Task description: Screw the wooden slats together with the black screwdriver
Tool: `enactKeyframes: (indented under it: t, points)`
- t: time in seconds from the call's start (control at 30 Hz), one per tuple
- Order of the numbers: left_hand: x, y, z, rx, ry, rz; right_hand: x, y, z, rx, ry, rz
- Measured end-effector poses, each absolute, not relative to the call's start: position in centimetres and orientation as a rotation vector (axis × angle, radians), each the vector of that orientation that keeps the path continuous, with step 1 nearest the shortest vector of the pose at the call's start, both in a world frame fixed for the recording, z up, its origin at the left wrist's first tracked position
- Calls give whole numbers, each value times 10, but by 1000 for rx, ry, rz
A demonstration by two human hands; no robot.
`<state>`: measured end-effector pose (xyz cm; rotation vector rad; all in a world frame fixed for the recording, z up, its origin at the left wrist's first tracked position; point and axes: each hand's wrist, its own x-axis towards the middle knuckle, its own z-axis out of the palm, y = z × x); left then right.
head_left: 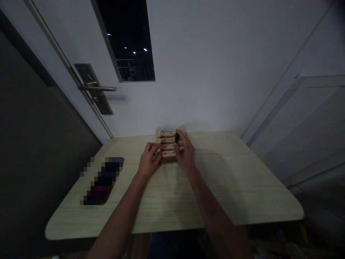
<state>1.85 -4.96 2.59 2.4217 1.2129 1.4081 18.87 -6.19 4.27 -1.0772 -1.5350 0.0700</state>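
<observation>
A small wooden rack [167, 141] of several stacked slats stands near the far edge of a pale wooden table [231, 187]. My left hand [149, 162] grips the rack's left front corner, fingers curled on the wood. My right hand [184, 153] rests against the rack's right side and pinches a small black object [177, 137] between fingertips, held at the rack's upper right slat. What the black object is cannot be made out.
A blurred dark rectangular item [102, 181] lies on the table's left part. A white wall rises right behind the table. A door with a metal lever handle [97, 88] stands at the left, a dark window [129, 39] above, white cabinet panels at the right.
</observation>
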Motion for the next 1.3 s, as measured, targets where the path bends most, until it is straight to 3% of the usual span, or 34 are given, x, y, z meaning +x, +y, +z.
enactKeyframes:
  t: [1.3]
  points:
    - [18,-49,25,2422,1210,1413,189,-65,45,-1040,-1562,139]
